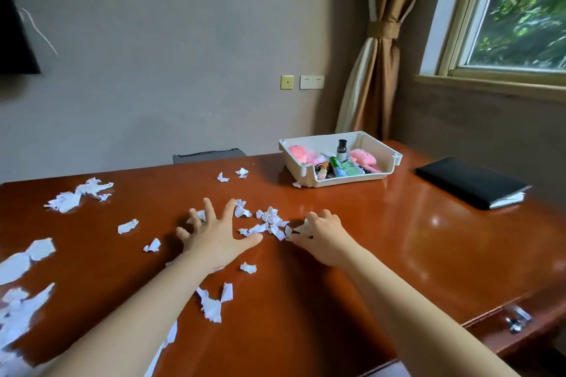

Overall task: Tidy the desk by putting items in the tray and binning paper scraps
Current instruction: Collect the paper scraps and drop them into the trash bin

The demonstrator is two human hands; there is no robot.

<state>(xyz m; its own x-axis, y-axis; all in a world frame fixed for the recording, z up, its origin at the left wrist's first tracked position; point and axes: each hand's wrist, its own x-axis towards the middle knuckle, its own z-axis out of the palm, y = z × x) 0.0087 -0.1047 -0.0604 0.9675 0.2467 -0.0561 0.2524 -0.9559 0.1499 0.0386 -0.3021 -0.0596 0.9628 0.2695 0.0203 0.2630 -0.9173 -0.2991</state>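
White torn paper scraps (271, 222) lie scattered over the brown desk (382, 239), thickest in a small heap between my hands. My left hand (214, 236) is spread wide with straight fingers on the desk, just left of that heap, its fingertips touching a scrap. My right hand (321, 236) has its fingers curled round several scraps at the heap's right edge. The white tray (395, 159) stands at the back of the desk, holding pink plush toys, a green packet and a small dark bottle.
Larger scraps (78, 196) lie at the far left and along the desk's near left edge. A black notebook (471, 182) rests at the right. A drawer handle (517, 320) shows under the desk's right front edge. Wall, curtain and window stand behind.
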